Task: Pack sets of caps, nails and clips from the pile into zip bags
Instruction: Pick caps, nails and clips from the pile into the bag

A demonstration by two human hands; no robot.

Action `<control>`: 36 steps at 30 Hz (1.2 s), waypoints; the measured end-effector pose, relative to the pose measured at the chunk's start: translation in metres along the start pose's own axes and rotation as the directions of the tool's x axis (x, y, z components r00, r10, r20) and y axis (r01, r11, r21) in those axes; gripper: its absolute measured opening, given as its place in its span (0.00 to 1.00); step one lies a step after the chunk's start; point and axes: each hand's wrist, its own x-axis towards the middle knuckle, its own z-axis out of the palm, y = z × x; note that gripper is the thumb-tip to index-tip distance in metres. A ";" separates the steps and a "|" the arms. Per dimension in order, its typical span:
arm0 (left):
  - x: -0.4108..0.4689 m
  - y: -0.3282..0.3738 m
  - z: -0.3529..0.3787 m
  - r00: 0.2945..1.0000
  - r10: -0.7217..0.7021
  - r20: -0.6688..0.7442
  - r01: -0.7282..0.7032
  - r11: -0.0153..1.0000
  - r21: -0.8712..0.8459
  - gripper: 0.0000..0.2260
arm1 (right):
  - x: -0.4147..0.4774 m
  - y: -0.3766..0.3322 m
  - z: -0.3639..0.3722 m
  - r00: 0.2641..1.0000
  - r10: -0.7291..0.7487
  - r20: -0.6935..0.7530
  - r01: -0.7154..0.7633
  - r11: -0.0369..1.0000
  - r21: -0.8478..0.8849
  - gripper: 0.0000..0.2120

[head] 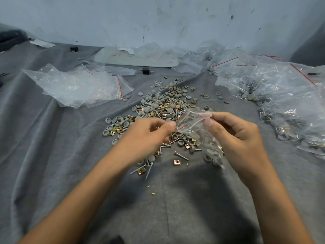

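A stack of empty zip bags (77, 85) with red seal lines lies flat at the left on a creased grey cloth (52, 155) that covers the work surface. At centre, a loose pile (163, 106) of grey caps, steel nails and brass-coloured clips spreads across the cloth, reaching under both hands. Above its near edge the person's left hand (147, 138) pinches one side of the mouth of a clear zip bag (195, 132) between thumb and curled fingers, right at the red seal line. The right hand (235, 136) pinches the other side of the mouth between thumb and forefinger, its remaining fingers curled. The bag hangs between the two hands over the pile, with several grey caps (213, 154) gathered in its lower end near the right wrist. A single nail (182, 155) and a clip (177, 162) lie apart just beside the bag. At the far right, a heap of filled bags (284, 103) rests on the cloth.
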 end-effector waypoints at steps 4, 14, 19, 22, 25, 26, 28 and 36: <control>0.000 0.002 0.004 1.000 -0.020 0.020 0.022 0.994 -0.107 0.13 | 0.000 0.005 -0.002 0.999 0.012 0.047 -0.007 0.995 -0.098 0.06; 0.003 0.001 0.003 0.998 -0.004 0.055 0.006 0.999 -0.048 0.27 | 0.000 0.003 -0.002 0.998 -0.011 0.059 0.015 0.997 -0.076 0.06; 0.002 0.002 0.006 0.983 -0.033 0.181 0.048 0.996 -0.076 0.16 | -0.001 0.003 -0.004 0.994 0.032 0.102 -0.019 0.991 -0.129 0.06; 0.003 0.005 0.006 0.994 0.019 0.111 -0.004 0.991 -0.133 0.17 | -0.001 0.001 -0.005 0.985 0.088 0.147 -0.068 0.988 -0.136 0.07; 0.001 0.006 0.004 0.989 0.083 0.124 -0.063 0.986 -0.156 0.16 | -0.001 0.000 -0.005 0.982 0.091 0.166 -0.069 0.989 -0.134 0.07; 0.001 0.006 0.004 0.986 0.102 0.133 -0.080 0.983 -0.162 0.16 | -0.001 0.000 -0.006 0.982 0.089 0.167 -0.069 0.990 -0.126 0.06; 0.001 0.006 0.005 0.982 0.137 0.131 -0.114 0.979 -0.169 0.18 | -0.001 0.000 -0.007 0.984 0.079 0.157 -0.062 0.992 -0.108 0.06; 0.011 -0.007 -0.022 0.973 0.222 -0.062 -0.215 0.971 0.105 0.14 | 0.002 0.001 -0.015 0.998 0.050 -0.027 -0.051 0.999 -0.014 0.08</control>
